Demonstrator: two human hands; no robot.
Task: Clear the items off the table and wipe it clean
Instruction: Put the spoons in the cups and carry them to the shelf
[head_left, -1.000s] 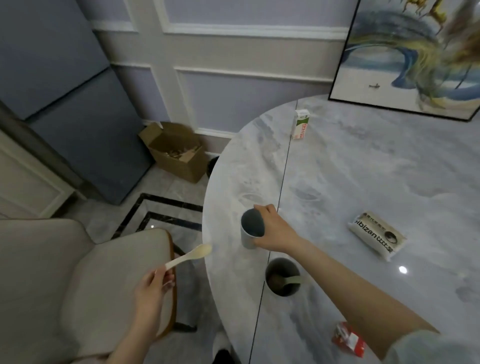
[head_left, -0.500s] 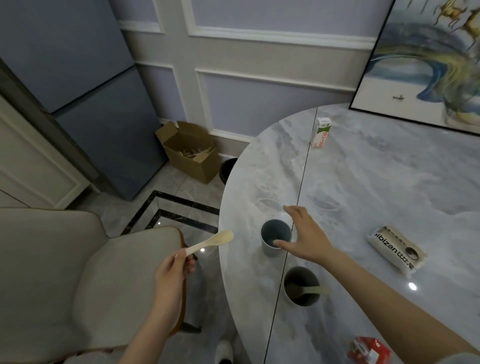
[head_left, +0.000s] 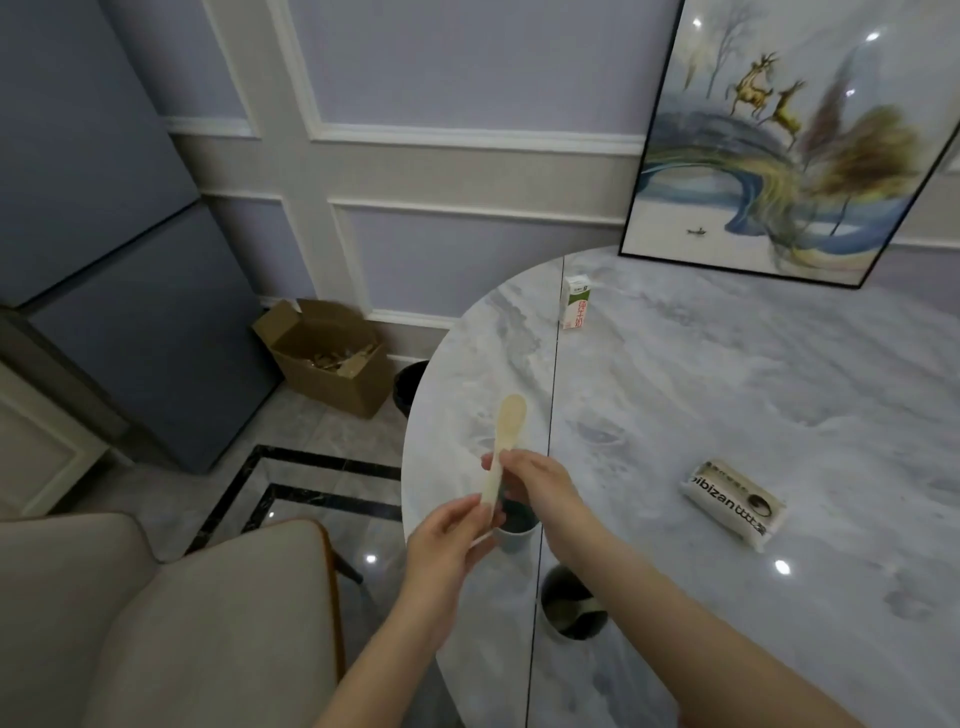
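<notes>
A pale wooden spoon (head_left: 508, 433) stands nearly upright above a grey cup (head_left: 514, 525) near the left edge of the round marble table (head_left: 727, 395). My left hand (head_left: 451, 540) pinches the spoon's handle from below. My right hand (head_left: 535, 486) grips the spoon's middle from the right, just over the cup. A second cup (head_left: 570, 603) with a spoon inside stands closer to me. A small milk carton (head_left: 575, 302) stands at the far edge, and a wrapped tissue pack (head_left: 732, 503) lies to the right.
A framed painting (head_left: 800, 140) leans on the wall at the table's back. A beige chair (head_left: 171, 613) stands left of the table. On the floor beyond sit an open cardboard box (head_left: 332, 353) and a dark bin (head_left: 410, 387). A blue cabinet (head_left: 104, 260) fills the left.
My left hand has brought the spoon rightward over the table and turned it upright. My right hand has left the grey cup and taken hold of the spoon.
</notes>
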